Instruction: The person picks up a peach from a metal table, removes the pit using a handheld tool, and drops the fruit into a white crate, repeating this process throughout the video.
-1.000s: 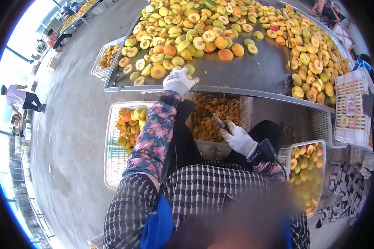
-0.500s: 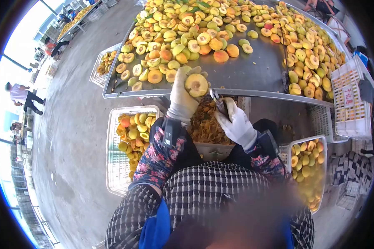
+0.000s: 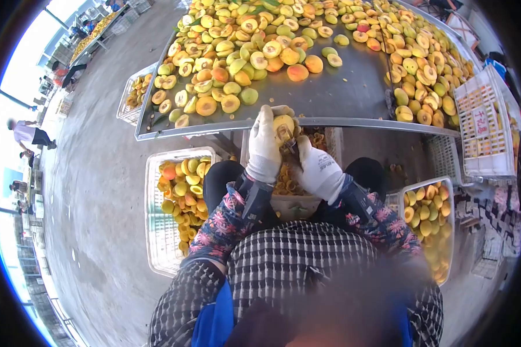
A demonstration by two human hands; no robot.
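My left hand (image 3: 264, 149), in a pale work glove, is closed around a halved yellow peach (image 3: 283, 127) with its cut face toward me. The gloved right hand (image 3: 320, 172) grips a small metal pitting tool (image 3: 293, 149), its tip at the cut face. Fingers and fruit partly hide the tool. Both hands are just off the near edge of a metal table (image 3: 330, 98) heaped with halved peaches (image 3: 231, 52). Beneath them a crate (image 3: 295, 203) between my knees holds brownish-orange scraps.
A white crate of peach halves (image 3: 156, 231) stands on the floor at my left, another crate (image 3: 450, 231) at my right. An upright crate (image 3: 485, 124) sits by the table's right end. Far left, a person (image 3: 26, 133) stands near other workers.
The left hand has brought the peach half slightly down and to the right. The right hand has moved left, bringing the pitting tool from beside the fruit to its cut face.
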